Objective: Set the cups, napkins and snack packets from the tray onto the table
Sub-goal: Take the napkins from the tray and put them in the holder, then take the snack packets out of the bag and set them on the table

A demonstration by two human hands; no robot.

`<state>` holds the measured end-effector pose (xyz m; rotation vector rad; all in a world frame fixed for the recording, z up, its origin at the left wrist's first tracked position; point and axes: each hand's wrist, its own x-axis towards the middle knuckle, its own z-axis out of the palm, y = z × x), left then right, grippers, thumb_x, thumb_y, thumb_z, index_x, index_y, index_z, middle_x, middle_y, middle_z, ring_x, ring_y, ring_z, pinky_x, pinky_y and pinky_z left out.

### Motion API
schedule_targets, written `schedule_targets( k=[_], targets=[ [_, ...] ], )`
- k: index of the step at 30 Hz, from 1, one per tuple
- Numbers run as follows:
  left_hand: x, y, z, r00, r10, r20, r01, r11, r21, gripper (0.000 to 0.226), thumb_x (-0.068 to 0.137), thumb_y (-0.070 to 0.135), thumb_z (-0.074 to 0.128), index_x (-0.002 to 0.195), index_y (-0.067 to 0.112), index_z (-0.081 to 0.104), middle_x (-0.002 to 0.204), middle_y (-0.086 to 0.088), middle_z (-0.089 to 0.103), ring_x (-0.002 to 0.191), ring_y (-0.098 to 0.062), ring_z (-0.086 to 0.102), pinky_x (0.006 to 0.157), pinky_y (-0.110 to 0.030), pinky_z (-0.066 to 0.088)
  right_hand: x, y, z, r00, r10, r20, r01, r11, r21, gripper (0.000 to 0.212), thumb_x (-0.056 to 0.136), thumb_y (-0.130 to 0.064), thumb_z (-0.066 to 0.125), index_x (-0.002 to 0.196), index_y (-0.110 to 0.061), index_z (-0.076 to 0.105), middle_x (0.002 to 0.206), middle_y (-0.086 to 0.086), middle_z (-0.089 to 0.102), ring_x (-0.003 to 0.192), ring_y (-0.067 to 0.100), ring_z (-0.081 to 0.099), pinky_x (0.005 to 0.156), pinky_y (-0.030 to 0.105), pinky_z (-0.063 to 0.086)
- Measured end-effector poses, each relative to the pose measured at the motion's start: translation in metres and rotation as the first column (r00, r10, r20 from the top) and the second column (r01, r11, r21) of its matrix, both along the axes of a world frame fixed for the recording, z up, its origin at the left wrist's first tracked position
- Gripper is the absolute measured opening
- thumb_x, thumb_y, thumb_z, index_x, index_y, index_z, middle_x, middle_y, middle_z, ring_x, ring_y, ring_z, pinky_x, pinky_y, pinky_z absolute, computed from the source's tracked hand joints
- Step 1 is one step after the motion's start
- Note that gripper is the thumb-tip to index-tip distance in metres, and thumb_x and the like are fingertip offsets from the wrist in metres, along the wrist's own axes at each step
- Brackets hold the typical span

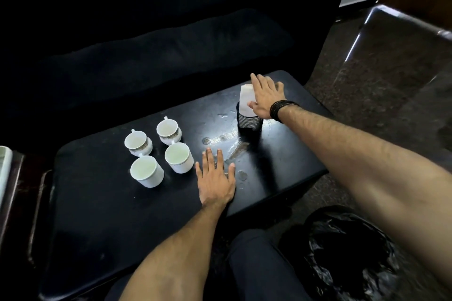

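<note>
We have four cups [158,151] grouped on the left part of the dark surface [97,203], upright and close together, two with patterned bands behind two plain ones. The napkins [245,99] stand upright in a black mesh holder [249,123] toward the far right of the surface, well apart from the cups.

Our right hand [265,98] is the one at the napkins: it lies against their right side, fingers stretched out and pointing away from us, thumb across the front of the fold. Whether it truly pinches them we cannot tell. Our left hand [216,178] is flat on the surface, fingers spread and straight, holding nothing, just right of the nearest cup.

So the napkins lie ahead and to our right, their long axis vertical, and the right hand is far nearer. We see no snack packets and no tray for certain; a pale edge [3,168] shows at far left.
</note>
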<state>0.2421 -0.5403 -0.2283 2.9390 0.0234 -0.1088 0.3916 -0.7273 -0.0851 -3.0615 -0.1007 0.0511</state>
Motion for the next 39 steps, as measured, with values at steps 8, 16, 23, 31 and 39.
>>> schedule_targets(
  k=[8,16,23,31,39],
  targets=[
    [-0.004,-0.004,0.043,0.974,-0.209,0.088,0.214,0.975,-0.055,0.068,0.103,0.048,0.02,0.159,0.014,0.003,0.167,-0.007,-0.002,0.155,-0.021,-0.005,0.123,-0.035,-0.008,-0.021,0.035,0.033,0.992,0.102,0.074,-0.104,0.994,0.017,0.08,0.096,-0.04,0.049,0.157,-0.012,0.005,0.165,0.008,0.006,0.152,0.028,0.005,0.118,0.052,0.015],
    [-0.007,0.11,0.138,0.973,-0.001,0.232,0.019,0.997,-0.074,0.068,0.102,0.046,0.03,0.158,0.013,0.009,0.167,-0.006,0.004,0.155,-0.019,-0.001,0.126,-0.038,0.0,-0.05,0.148,0.07,0.957,0.27,0.104,-0.282,0.952,0.121,0.082,0.095,-0.04,0.051,0.157,-0.013,0.004,0.165,0.005,0.006,0.152,0.026,0.007,0.118,0.051,0.015],
    [-0.075,0.263,0.171,0.943,0.248,0.224,-0.266,0.962,0.056,0.072,0.102,0.051,0.026,0.158,0.01,0.009,0.167,-0.01,0.003,0.155,-0.023,-0.002,0.126,-0.04,0.0,-0.099,0.284,0.092,0.889,0.45,0.082,-0.457,0.872,0.174,0.084,0.094,-0.043,0.053,0.157,-0.015,0.004,0.164,0.007,0.011,0.151,0.027,0.011,0.118,0.051,0.016],
    [-0.131,0.393,0.162,0.869,0.468,0.161,-0.478,0.878,0.026,0.074,0.101,0.054,0.026,0.158,0.011,0.007,0.167,-0.011,0.0,0.154,-0.025,-0.004,0.125,-0.043,0.0,-0.14,0.432,0.078,0.791,0.61,0.044,-0.605,0.768,0.209,0.079,0.095,-0.047,0.05,0.156,-0.015,0.012,0.163,0.007,0.016,0.15,0.027,0.017,0.117,0.049,0.018],
    [-0.117,0.482,0.11,0.803,0.597,0.01,-0.597,0.803,0.002,0.076,0.1,0.058,0.019,0.158,0.012,0.001,0.166,-0.013,-0.004,0.154,-0.028,-0.005,0.123,-0.046,-0.002,-0.129,0.542,0.028,0.76,0.648,-0.046,-0.594,0.721,0.358,0.075,0.093,-0.047,0.054,0.152,-0.012,0.024,0.155,0.012,0.033,0.141,0.034,0.034,0.112,0.05,0.03]
  ],
)
